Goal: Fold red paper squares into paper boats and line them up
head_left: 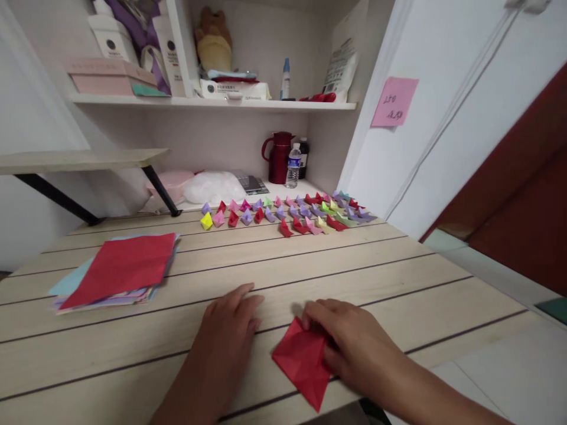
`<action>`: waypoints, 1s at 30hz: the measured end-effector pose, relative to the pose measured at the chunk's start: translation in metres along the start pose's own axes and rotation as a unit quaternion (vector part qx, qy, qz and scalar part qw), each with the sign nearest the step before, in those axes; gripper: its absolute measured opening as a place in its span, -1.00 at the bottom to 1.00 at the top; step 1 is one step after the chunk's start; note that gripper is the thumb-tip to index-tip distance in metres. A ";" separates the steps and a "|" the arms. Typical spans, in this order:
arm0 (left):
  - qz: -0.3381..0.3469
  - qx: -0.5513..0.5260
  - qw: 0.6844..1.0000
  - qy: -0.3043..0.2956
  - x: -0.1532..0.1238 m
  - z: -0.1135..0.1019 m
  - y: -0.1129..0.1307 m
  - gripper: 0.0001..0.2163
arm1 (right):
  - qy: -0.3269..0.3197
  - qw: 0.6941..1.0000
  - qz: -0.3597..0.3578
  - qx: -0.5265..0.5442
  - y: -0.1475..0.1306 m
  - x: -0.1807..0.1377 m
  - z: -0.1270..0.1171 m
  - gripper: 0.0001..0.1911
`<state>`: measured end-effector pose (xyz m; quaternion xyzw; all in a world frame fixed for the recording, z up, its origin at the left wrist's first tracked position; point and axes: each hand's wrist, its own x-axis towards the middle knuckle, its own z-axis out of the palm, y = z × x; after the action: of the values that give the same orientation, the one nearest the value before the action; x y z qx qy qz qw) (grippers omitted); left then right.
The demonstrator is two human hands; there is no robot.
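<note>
The right hand (354, 339) holds red paper (302, 361) in its grip, seemingly mid-fold; creasing may need the open left hand (229, 324).

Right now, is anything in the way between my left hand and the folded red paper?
Nothing visible is: only the wooden tabletop shows between your left hand and the folded red paper. Your right hand is at the paper's opposite side.

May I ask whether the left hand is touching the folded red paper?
No, bare table shows between the left hand and the folded red paper.
</note>
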<state>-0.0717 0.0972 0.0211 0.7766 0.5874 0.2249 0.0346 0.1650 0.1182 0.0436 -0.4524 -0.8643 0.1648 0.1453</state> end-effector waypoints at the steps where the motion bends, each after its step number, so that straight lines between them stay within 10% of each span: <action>1: 0.022 0.004 0.999 0.045 -0.009 0.003 0.005 -0.67 | 0.008 1.000 -0.004 0.009 0.001 -0.007 0.002 -0.63; 12: 0.344 0.153 0.917 0.132 -0.023 0.001 0.017 -0.53 | 0.017 1.000 -0.017 0.003 0.001 -0.020 0.003 -0.69; 18: 0.375 0.186 0.897 0.144 -0.018 0.002 0.022 -0.69 | -0.061 0.992 -0.092 0.054 0.016 -0.047 -0.028 -0.39; 25: 0.374 0.202 0.894 0.142 -0.022 0.004 0.021 -0.72 | 0.053 0.992 -0.116 -0.019 0.017 -0.067 -0.028 -0.18; 30: 0.360 0.185 0.906 0.125 -0.023 0.002 0.025 -0.73 | -0.024 0.974 -0.199 -0.102 0.017 -0.067 -0.015 -0.32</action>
<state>-0.0532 0.0682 0.0205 0.8934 0.2983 0.2039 -0.2668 0.2202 0.0745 0.0430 -0.2801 -0.9524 0.0538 0.1077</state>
